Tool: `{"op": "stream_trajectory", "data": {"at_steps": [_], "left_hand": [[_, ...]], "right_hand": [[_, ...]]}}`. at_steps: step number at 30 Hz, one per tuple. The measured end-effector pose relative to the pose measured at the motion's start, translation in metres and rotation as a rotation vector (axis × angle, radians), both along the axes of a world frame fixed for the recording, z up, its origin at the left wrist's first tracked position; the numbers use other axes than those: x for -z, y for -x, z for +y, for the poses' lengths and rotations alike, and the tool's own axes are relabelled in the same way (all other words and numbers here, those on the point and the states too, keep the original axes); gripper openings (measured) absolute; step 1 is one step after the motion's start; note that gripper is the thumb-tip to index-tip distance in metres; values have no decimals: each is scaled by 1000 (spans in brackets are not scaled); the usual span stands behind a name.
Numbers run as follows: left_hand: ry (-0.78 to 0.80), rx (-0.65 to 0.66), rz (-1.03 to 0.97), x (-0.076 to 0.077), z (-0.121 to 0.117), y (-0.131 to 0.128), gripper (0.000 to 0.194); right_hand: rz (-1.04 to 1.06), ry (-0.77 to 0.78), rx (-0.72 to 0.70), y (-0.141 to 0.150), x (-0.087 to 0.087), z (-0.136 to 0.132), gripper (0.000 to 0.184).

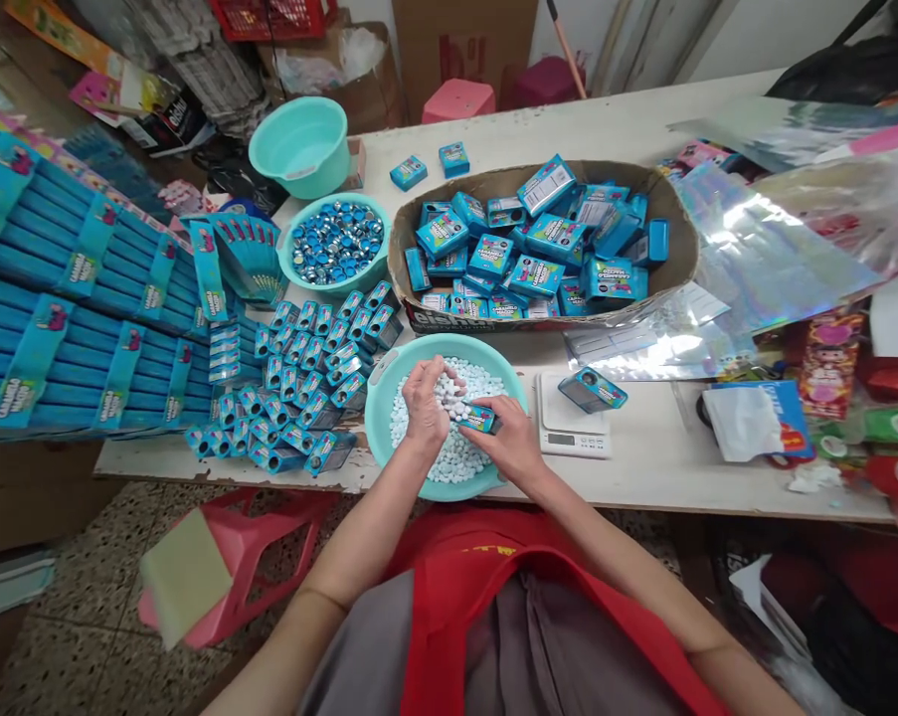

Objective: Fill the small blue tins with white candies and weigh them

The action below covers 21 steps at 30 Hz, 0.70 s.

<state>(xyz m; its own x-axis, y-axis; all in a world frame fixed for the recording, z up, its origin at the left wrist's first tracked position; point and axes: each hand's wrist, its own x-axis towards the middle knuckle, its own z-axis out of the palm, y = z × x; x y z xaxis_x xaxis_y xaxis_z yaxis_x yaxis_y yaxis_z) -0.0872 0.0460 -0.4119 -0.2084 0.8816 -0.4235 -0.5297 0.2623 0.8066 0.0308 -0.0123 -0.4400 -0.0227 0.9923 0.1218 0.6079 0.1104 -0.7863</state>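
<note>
Over a turquoise basin [378, 403] full of small white candies [459, 463], my left hand [425, 403] is cupped round a heap of the candies. Its fingers curl upward and some candies show between them and the thumb. My right hand [512, 438] grips a small blue candy box [479, 418], tilted, with one end facing the heap in the left hand. The two hands are close together at the basin's middle. To the right, another blue box [592, 389] lies on the edge of a white digital scale [574, 438].
Many blue boxes with round holes [306, 368] stand left of the basin. Behind are a bowl of blue-and-silver caps [336, 244], a cardboard tray [676, 249] heaped with boxes and another turquoise basin [299, 149]. Plastic film [777, 229] covers the right side. A red stool [255, 572] stands below left.
</note>
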Motion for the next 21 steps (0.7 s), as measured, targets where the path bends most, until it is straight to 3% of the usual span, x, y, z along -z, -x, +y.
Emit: {"op": "stream_trajectory", "data": {"at_steps": [9,21], "left_hand": [[-75,10,69,-2,3,-3,31],[-61,16,44,-4,6,-3,25]], "right_hand": [[34,14,-32,-2,-6,11,27],[72,67,-36,-3,-9,17,28]]}}
